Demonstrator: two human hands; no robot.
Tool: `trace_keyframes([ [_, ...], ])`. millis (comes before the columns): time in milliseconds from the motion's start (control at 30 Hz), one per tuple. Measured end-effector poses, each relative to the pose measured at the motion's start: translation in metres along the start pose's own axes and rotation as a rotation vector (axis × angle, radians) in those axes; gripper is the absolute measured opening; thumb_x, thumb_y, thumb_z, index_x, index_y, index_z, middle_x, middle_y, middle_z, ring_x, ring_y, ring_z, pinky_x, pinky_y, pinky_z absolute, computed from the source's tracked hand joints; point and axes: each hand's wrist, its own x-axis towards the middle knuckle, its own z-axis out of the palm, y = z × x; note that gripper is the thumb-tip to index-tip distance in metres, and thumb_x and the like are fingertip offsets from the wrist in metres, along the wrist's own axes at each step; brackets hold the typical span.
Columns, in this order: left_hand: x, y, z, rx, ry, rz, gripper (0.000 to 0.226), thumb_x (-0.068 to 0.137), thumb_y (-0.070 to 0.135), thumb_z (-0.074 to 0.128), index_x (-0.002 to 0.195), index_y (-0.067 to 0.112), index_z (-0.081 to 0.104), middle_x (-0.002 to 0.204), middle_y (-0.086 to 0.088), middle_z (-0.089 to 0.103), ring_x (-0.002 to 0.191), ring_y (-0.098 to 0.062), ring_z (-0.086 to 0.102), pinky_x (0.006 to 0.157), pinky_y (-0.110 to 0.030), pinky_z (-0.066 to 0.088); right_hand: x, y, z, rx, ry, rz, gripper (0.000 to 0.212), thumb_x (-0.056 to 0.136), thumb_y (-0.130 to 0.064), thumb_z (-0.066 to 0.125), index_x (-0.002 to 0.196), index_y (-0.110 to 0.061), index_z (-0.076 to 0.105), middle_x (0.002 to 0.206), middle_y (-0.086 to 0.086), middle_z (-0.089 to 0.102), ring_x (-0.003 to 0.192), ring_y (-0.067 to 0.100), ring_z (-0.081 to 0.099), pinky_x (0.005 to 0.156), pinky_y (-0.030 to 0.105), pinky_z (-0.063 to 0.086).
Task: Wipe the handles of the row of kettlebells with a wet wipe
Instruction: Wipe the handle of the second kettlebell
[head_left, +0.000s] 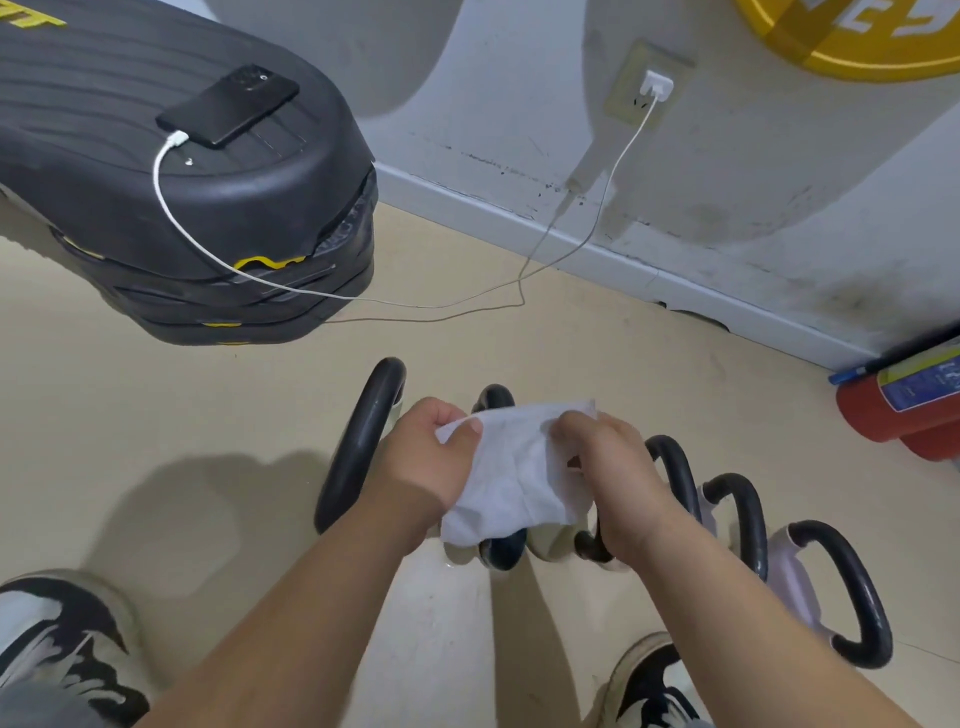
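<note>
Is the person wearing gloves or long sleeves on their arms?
No. The left hand and the right hand are bare, with no gloves, rings or watch showing. The left forearm and the right forearm are bare too; no sleeve reaches into view.

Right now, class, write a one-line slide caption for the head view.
The left hand and right hand pinch a white wet wipe over a row of black kettlebell handles.
</note>
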Motion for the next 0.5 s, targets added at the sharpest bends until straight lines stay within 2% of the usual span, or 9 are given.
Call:
trace_keyframes([
  [67, 0.012, 0.013, 0.001, -0.040, 0.068, 0.084, 0.013, 0.098, 0.037, 0.059, 0.098, 0.024, 0.059, 0.095, 0.005, 0.063, 0.082, -0.011, 0.058, 0.063, -0.025, 0.043, 0.016, -0.015, 0.006, -0.023, 0.045, -0.075, 0.022, 0.091, -0.013, 0.052, 0.098, -0.015, 0.072, 0.084, -0.002, 0.075, 0.079, 0.020, 0.069, 0.064, 0.027, 0.053],
  [133, 0.027, 0.025, 0.003, -0.073, 0.140, 0.150, 0.014, 0.099, 0.034, 0.059, 0.102, 0.020, 0.058, 0.092, 0.007, 0.059, 0.082, -0.011, 0.056, 0.062, -0.023, 0.039, 0.037, -0.028, 0.011, -0.035, 0.081, -0.134, 0.020, 0.094, -0.013, 0.052, 0.093, -0.014, 0.072, 0.081, -0.001, 0.074, 0.071, 0.019, 0.068, 0.052, 0.020, 0.051],
  [167, 0.036, 0.030, 0.003, -0.066, 0.165, 0.164, 0.015, 0.100, 0.033, 0.058, 0.104, 0.018, 0.058, 0.092, 0.007, 0.058, 0.085, -0.014, 0.057, 0.064, -0.024, 0.040, 0.049, -0.032, 0.013, -0.041, 0.091, -0.142, 0.019, 0.096, -0.014, 0.052, 0.091, -0.014, 0.070, 0.077, 0.000, 0.071, 0.064, 0.019, 0.064, 0.044, 0.018, 0.045],
  [233, 0.054, 0.037, 0.005, -0.017, 0.159, 0.123, 0.026, 0.100, 0.036, 0.056, 0.114, 0.014, 0.056, 0.098, 0.004, 0.058, 0.093, -0.022, 0.057, 0.075, -0.028, 0.042, 0.073, -0.033, 0.017, -0.067, 0.094, -0.082, 0.015, 0.098, -0.017, 0.054, 0.096, -0.012, 0.069, 0.081, 0.005, 0.067, 0.061, 0.022, 0.059, 0.040, 0.019, 0.042],
  [300, 0.066, 0.042, 0.008, 0.102, 0.050, -0.003, 0.047, 0.100, 0.043, 0.054, 0.131, 0.008, 0.047, 0.113, -0.003, 0.057, 0.103, -0.028, 0.056, 0.087, -0.031, 0.045, 0.094, -0.029, 0.020, -0.103, 0.081, 0.061, 0.015, 0.098, -0.018, 0.060, 0.107, -0.009, 0.067, 0.094, 0.010, 0.069, 0.071, 0.026, 0.064, 0.050, 0.029, 0.055],
  [367, 0.071, 0.044, 0.011, 0.286, -0.006, -0.043, 0.058, 0.100, 0.043, 0.053, 0.140, 0.003, 0.039, 0.132, -0.012, 0.053, 0.115, -0.033, 0.056, 0.092, -0.034, 0.046, 0.105, -0.023, 0.021, -0.263, 0.066, 0.146, 0.024, 0.096, -0.015, 0.064, 0.118, -0.005, 0.063, 0.112, 0.016, 0.068, 0.087, 0.030, 0.067, 0.070, 0.037, 0.059],
  [433, 0.071, 0.043, 0.014, 0.397, 0.078, 0.087, 0.049, 0.100, 0.031, 0.053, 0.139, 0.004, 0.041, 0.141, -0.015, 0.048, 0.122, -0.033, 0.053, 0.088, -0.030, 0.040, 0.112, -0.020, 0.022, -0.438, 0.111, 0.071, 0.051, 0.095, -0.009, 0.062, 0.144, -0.003, 0.049, 0.137, 0.016, 0.058, 0.102, 0.029, 0.059, 0.080, 0.034, 0.049],
  [467, 0.070, 0.041, 0.015, 0.434, 0.115, 0.173, 0.045, 0.099, 0.023, 0.053, 0.140, 0.006, 0.044, 0.144, -0.012, 0.047, 0.125, -0.031, 0.052, 0.089, -0.027, 0.035, 0.111, -0.021, 0.023, -0.454, 0.148, -0.015, 0.058, 0.095, -0.008, 0.058, 0.152, -0.007, 0.042, 0.143, 0.012, 0.054, 0.106, 0.025, 0.055, 0.084, 0.031, 0.045],
  [500, 0.069, 0.040, 0.016, 0.455, 0.135, 0.249, 0.042, 0.099, 0.018, 0.052, 0.140, 0.010, 0.049, 0.145, -0.006, 0.048, 0.127, -0.026, 0.052, 0.091, -0.023, 0.032, 0.108, -0.024, 0.023, -0.437, 0.161, -0.106, 0.057, 0.096, -0.008, 0.055, 0.152, -0.011, 0.044, 0.144, 0.007, 0.055, 0.110, 0.022, 0.055, 0.088, 0.029, 0.043],
])
